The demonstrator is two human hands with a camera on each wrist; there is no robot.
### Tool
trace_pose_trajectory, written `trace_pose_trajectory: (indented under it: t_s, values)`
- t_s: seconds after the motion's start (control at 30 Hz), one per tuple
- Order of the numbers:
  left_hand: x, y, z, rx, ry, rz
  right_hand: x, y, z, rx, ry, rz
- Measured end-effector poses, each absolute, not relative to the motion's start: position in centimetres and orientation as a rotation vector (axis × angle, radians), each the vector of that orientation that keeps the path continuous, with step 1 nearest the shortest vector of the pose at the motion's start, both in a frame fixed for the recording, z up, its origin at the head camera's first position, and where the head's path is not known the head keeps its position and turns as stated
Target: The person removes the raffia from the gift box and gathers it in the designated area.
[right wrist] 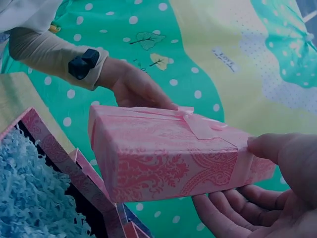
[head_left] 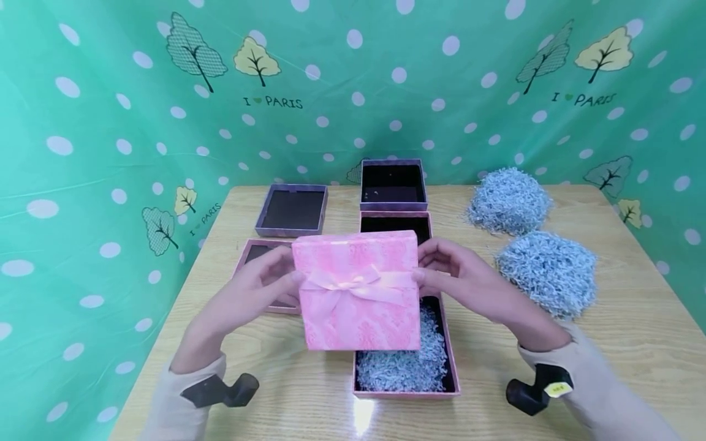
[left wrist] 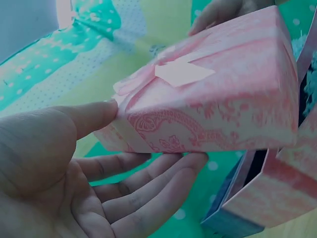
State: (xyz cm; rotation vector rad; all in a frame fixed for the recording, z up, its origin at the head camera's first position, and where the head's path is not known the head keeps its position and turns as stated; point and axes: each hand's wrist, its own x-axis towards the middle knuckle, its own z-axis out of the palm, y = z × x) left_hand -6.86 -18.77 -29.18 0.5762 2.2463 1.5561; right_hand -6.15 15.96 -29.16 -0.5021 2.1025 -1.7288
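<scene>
Both hands hold a pink patterned box lid (head_left: 361,324) with a pale ribbon bow (head_left: 353,285), raised and tilted so its top faces the head camera. My left hand (head_left: 245,297) pinches its left side, thumb on the ribbon face and fingers beneath, as the left wrist view shows. On the opposite side my right hand (head_left: 477,285) grips the lid the same way, its fingers (right wrist: 223,218) under the edge. Below and partly behind the lid stands an open pink box (head_left: 455,367) holding blue shredded paper (head_left: 399,370). The lid's inside is hidden.
Behind the lid are another open pink box (head_left: 394,215) and a dark purple box (head_left: 394,207). To the left lie a purple lid (head_left: 292,211) and a pink lid (head_left: 284,307). Two heaps of blue shredded paper, rear (head_left: 510,202) and front (head_left: 548,272), sit on the right.
</scene>
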Motion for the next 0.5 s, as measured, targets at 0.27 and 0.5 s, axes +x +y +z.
trace_pose_trajectory:
  t_s: [0.27,0.5]
  values:
    - [-6.8,-20.2,-28.9,0.595,2.418,1.628,-6.7,14.2,-28.6,-0.723,2.351,-1.764]
    - [-6.9,-20.6,-28.9,0.579,2.518,1.665,-7.0,13.2,-28.7,-0.996,2.633,-1.701]
